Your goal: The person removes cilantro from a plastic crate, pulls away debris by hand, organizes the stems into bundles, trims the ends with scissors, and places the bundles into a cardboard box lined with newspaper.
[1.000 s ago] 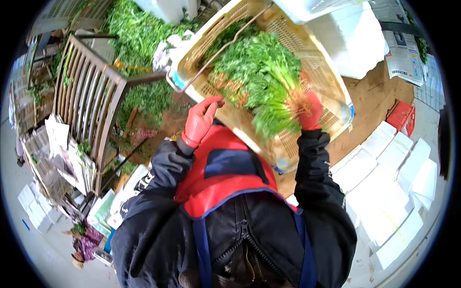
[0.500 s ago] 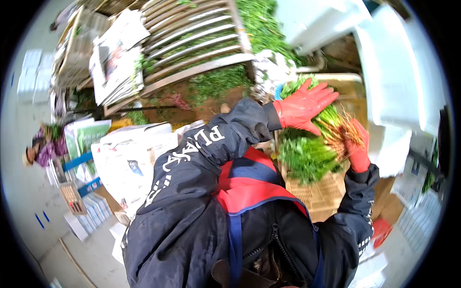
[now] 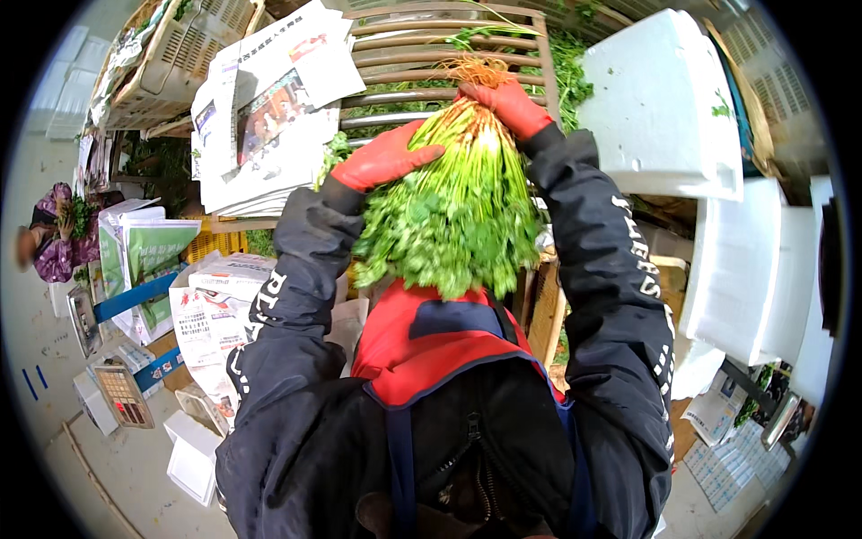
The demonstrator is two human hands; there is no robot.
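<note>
In red gloves, both my hands are at a large bunch of coriander (image 3: 453,207) with orange-brown roots. My right hand (image 3: 514,106) is closed around the stems just below the roots, at the far end. Leaves fan out toward my red and navy apron (image 3: 422,328). My left hand (image 3: 384,159) lies against the bunch's left side, fingers stretched out over the stems. Under the root end is a slatted rack (image 3: 391,76), with loose greens showing between and beyond its slats.
A stack of newspapers (image 3: 269,108) covers the rack's left part. White foam boxes (image 3: 660,108) stand at the right. More newspaper (image 3: 211,305) lies left of my arm, near a calculator (image 3: 124,395). Far left, another person (image 3: 67,229) in purple patterned sleeves holds greens.
The coriander has moved from above the crate at the right to the rack in front of me. My view has turned, and both hands have come with the bunch.
</note>
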